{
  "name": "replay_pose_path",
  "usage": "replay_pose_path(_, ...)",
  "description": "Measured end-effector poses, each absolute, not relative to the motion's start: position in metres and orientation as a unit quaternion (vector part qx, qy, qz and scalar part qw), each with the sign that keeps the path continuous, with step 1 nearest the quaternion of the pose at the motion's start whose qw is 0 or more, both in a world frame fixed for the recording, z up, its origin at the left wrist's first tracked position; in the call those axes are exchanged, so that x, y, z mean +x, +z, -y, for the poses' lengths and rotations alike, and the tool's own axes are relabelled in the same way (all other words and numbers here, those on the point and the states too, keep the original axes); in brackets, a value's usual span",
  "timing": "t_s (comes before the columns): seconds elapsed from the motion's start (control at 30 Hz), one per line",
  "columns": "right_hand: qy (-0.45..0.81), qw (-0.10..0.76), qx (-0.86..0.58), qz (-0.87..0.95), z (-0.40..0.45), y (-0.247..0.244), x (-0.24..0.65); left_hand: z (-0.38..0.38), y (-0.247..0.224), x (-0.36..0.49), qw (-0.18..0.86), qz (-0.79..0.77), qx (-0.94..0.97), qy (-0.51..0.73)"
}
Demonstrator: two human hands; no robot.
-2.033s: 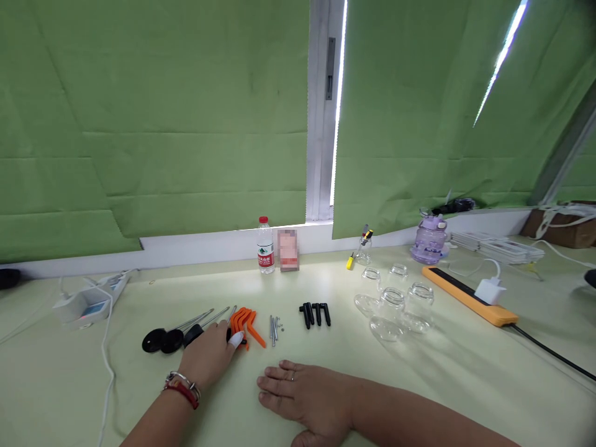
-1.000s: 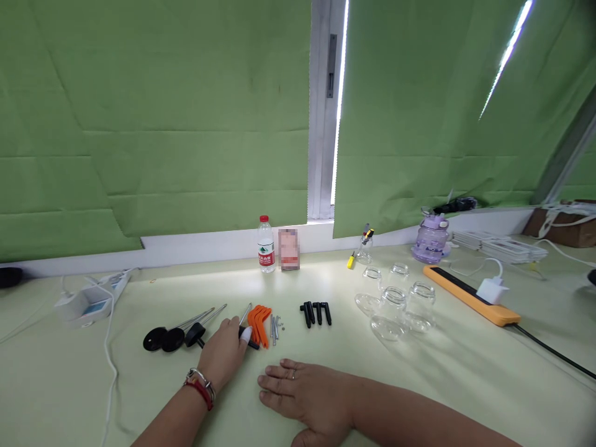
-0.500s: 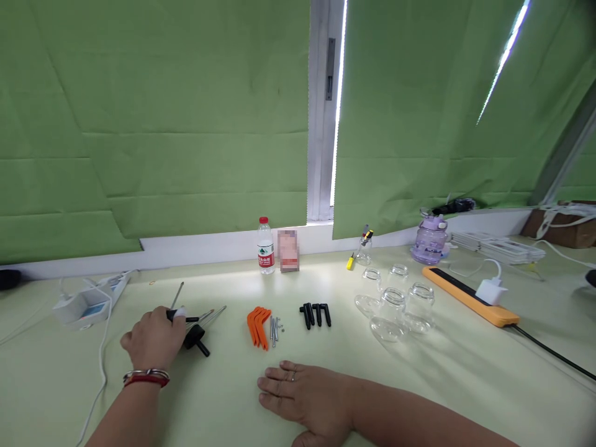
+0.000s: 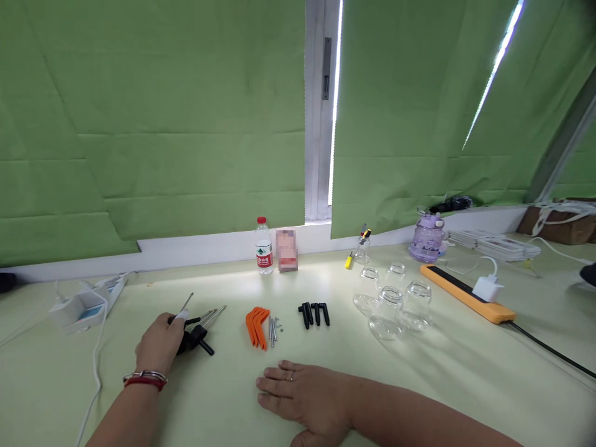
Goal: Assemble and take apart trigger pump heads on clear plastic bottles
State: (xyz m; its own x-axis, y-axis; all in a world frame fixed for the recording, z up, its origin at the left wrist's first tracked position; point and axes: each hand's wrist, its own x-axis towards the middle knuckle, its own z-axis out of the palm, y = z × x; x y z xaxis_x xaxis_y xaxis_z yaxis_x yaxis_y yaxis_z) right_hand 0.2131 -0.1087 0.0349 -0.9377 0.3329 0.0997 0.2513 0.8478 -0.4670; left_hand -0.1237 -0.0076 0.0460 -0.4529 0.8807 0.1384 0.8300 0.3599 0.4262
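Note:
My left hand (image 4: 159,343) is closed around a screwdriver (image 4: 187,302), whose thin metal shaft sticks out past the fingers. Its handle is mostly hidden by the hand. Right beside the hand lie black-handled tools (image 4: 199,339) and metal shafts (image 4: 215,316) pointing up to the right. My right hand (image 4: 310,397) rests flat on the table, fingers spread, holding nothing. Beyond it are several orange angled pieces (image 4: 257,326), metal screws (image 4: 272,331) and black angled pieces (image 4: 314,315).
Several clear glass jars (image 4: 388,310) stand at centre right, beside an orange power strip (image 4: 465,293). A water bottle (image 4: 264,248) and a small box (image 4: 287,251) stand by the wall. A purple jug (image 4: 427,239) is farther right. A white cable (image 4: 97,366) runs down the left.
My left hand has shifted slightly right, towards the black tools, and the screwdriver's shaft has moved right with it. My right hand stays flat in place.

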Motion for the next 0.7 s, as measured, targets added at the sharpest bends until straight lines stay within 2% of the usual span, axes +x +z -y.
replay_pose_path(0.7,0.235,0.086,-0.155,0.956,0.110,0.037,0.212,0.021,0.042,-0.068,0.069,-0.774,0.591,0.218)
